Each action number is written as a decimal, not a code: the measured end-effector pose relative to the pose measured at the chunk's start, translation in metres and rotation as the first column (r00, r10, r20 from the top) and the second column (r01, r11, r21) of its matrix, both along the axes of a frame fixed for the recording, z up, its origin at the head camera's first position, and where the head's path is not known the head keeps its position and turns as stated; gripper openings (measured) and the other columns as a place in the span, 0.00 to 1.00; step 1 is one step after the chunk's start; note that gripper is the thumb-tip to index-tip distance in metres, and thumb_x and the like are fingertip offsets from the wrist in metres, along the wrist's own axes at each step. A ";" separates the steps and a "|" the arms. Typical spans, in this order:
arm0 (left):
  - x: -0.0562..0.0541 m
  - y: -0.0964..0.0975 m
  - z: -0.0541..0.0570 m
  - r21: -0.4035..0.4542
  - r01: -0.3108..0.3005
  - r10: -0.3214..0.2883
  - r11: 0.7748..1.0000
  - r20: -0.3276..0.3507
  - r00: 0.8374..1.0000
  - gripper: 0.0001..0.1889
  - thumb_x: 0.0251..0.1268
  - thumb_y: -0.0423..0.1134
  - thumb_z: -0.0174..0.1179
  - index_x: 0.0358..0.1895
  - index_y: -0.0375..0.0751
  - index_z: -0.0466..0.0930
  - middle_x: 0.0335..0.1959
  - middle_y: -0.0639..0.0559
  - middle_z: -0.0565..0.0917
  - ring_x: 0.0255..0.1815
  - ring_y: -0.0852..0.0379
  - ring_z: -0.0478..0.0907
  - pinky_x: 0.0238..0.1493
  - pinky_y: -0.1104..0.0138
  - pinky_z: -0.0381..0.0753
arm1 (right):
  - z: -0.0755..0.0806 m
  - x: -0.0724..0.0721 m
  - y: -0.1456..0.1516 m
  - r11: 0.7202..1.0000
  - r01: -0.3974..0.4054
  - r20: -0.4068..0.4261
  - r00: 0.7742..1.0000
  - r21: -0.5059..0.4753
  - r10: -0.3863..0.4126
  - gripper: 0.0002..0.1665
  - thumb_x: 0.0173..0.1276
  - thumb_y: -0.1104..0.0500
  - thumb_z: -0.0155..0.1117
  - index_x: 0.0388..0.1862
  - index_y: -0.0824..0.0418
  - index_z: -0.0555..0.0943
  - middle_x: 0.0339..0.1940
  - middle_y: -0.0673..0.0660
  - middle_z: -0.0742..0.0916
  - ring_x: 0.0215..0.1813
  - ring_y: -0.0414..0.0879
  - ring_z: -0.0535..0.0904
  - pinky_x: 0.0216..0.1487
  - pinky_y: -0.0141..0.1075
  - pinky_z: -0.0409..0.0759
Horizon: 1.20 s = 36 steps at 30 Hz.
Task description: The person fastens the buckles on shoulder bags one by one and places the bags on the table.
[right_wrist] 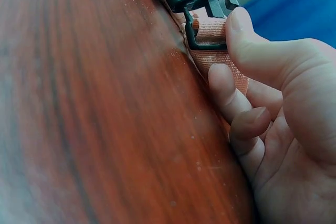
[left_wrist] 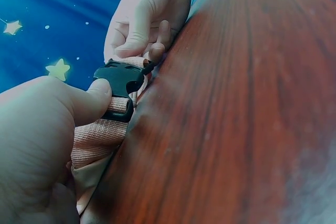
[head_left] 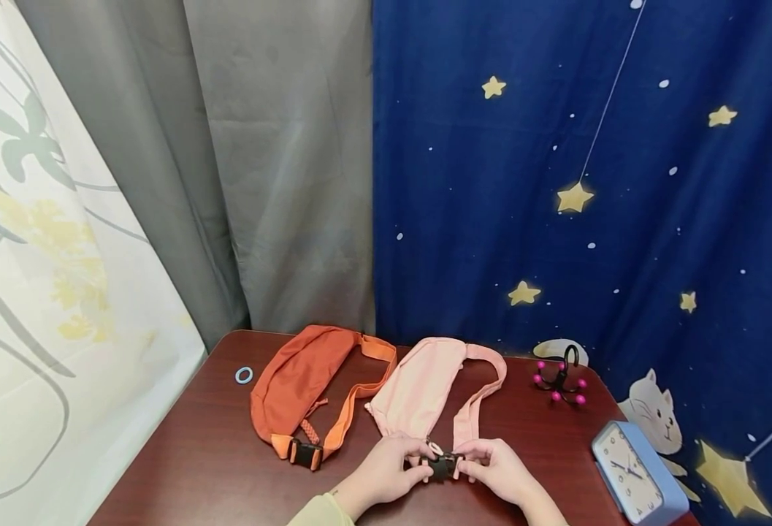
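A pink waist bag [head_left: 418, 387] lies on the table, its strap [head_left: 467, 427] looping round on the right. At its near end both hands hold a black side-release buckle [head_left: 441, 467]. My left hand [head_left: 391, 467] pinches the socket half [left_wrist: 122, 80], thumb on top. With thumb and fingers, my right hand [head_left: 499, 469] pinches the pronged half [right_wrist: 207, 46] by its webbing end. The prongs reach into the socket's mouth; whether they are fully latched I cannot tell. The fingers' undersides on the left are hidden.
Left of the pink bag lies an orange waist bag [head_left: 307, 372] with its buckle [head_left: 305, 454] fastened. A blue ring [head_left: 244, 375] is at the far left. On the right are a black hook rack [head_left: 559, 380] with pink tips and a blue clock [head_left: 635, 467]. Curtains border the table [head_left: 208, 453].
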<state>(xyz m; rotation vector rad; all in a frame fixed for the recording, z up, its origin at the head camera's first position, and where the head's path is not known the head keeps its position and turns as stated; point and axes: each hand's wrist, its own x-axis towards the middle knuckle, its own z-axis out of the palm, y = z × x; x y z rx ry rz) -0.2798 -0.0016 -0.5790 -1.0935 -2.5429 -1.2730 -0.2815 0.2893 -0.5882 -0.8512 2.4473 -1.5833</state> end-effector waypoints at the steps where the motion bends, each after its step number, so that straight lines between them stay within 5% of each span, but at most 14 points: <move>1: 0.000 0.000 0.000 0.001 0.002 -0.002 1.000 -0.002 1.000 0.06 0.72 0.43 0.74 0.48 0.54 0.93 0.23 0.66 0.83 0.45 0.69 0.80 0.52 0.74 0.78 | 0.000 0.000 0.000 1.000 0.000 0.001 1.000 0.002 0.000 0.10 0.78 0.67 0.69 0.53 0.69 0.89 0.31 0.68 0.91 0.29 0.32 0.85 0.29 0.32 0.85; 14: 0.002 0.000 0.000 0.023 -0.007 0.007 1.000 0.003 1.000 0.06 0.72 0.43 0.74 0.48 0.53 0.93 0.23 0.66 0.84 0.46 0.68 0.81 0.52 0.73 0.78 | 0.003 0.003 0.001 0.999 0.006 0.048 0.999 0.032 -0.007 0.11 0.77 0.64 0.71 0.53 0.68 0.90 0.31 0.66 0.92 0.29 0.31 0.84 0.28 0.30 0.82; 26: 0.001 -0.001 0.000 0.022 -0.004 0.004 1.000 0.020 1.000 0.06 0.72 0.44 0.74 0.48 0.55 0.93 0.23 0.66 0.83 0.46 0.69 0.80 0.50 0.74 0.77 | 0.007 0.005 -0.005 1.000 0.012 0.025 1.000 0.023 -0.012 0.11 0.76 0.65 0.71 0.52 0.70 0.90 0.31 0.68 0.92 0.28 0.30 0.82 0.27 0.30 0.80; 36: 0.000 -0.002 0.000 0.018 0.001 -0.001 1.000 0.041 0.999 0.06 0.72 0.43 0.75 0.48 0.56 0.93 0.24 0.66 0.83 0.44 0.70 0.78 0.49 0.74 0.76 | 0.002 0.003 -0.005 0.997 0.040 -0.039 0.999 0.063 -0.038 0.09 0.74 0.63 0.75 0.50 0.63 0.93 0.32 0.58 0.94 0.31 0.27 0.82 0.32 0.29 0.83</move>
